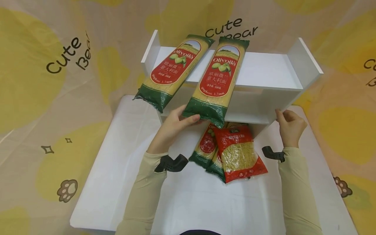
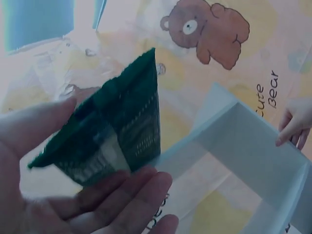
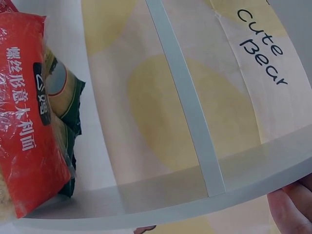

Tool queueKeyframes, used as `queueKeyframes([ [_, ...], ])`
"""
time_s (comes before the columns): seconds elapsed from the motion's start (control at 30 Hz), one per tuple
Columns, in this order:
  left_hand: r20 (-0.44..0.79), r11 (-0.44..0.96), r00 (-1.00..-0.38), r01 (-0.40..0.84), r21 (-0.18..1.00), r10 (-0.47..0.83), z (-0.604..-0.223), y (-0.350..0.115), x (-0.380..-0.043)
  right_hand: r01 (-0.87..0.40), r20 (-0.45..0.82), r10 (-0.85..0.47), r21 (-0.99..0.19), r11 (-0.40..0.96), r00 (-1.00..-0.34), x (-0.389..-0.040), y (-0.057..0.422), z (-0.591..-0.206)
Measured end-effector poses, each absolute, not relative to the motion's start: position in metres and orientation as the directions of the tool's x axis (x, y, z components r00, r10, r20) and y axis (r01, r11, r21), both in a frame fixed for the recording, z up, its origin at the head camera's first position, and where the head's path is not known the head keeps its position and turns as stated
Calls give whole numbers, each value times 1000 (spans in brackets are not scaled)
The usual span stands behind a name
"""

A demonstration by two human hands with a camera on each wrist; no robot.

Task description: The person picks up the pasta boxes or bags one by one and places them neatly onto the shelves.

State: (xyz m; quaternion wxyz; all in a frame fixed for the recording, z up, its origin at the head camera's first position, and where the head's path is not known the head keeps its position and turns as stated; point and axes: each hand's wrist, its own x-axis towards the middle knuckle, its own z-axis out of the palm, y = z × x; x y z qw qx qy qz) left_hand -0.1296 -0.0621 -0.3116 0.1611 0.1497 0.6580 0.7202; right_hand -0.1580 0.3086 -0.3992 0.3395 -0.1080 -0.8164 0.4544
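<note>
My left hand (image 1: 174, 128) holds the green lower end of a spaghetti pack (image 1: 218, 72) with a red oval label. The left wrist view has this green pack end (image 2: 139, 124) between thumb and fingers. Beside it, a second spaghetti pack (image 1: 177, 65) lies slanted over the upper board of a white shelf (image 1: 268, 70), its green lower end jutting past the front edge. My right hand (image 1: 290, 126) pinches the front edge of the shelf's right side panel; in the right wrist view only fingertips (image 3: 287, 207) show at that panel.
Under the shelf, a red pasta bag (image 1: 239, 155) leans over more spaghetti packs (image 1: 202, 148) on the white table (image 1: 188, 202). A patterned cloth (image 1: 73, 130) hangs behind and at both sides. Black wrist mounts (image 1: 173, 163) sit on both sleeves.
</note>
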Motion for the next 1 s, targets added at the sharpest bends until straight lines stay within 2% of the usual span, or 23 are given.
queueKeyframes([
  [0.17, 51, -52, -866, 29, 998, 497, -331, -72, -122, -133, 466, 479, -806, 577, -745, -158, 309, -400],
  [0.3, 53, -38, -876, 40, 998, 479, -351, -73, -118, -139, 470, 478, -806, 575, -742, -157, 310, -401],
  [0.47, -11, 12, -915, -7, 1000, 404, -380, -69, -116, -136, 467, 483, -808, 573, -741, -158, 310, -401],
  [0.67, -100, 81, -964, -82, 993, 247, -420, -61, -122, -124, 442, 489, -824, 553, -752, -158, 309, -400],
  [1.0, -266, 186, -960, -246, 951, 90, -480, -51, -128, -97, 426, 496, -823, 559, -757, -157, 307, -399],
])
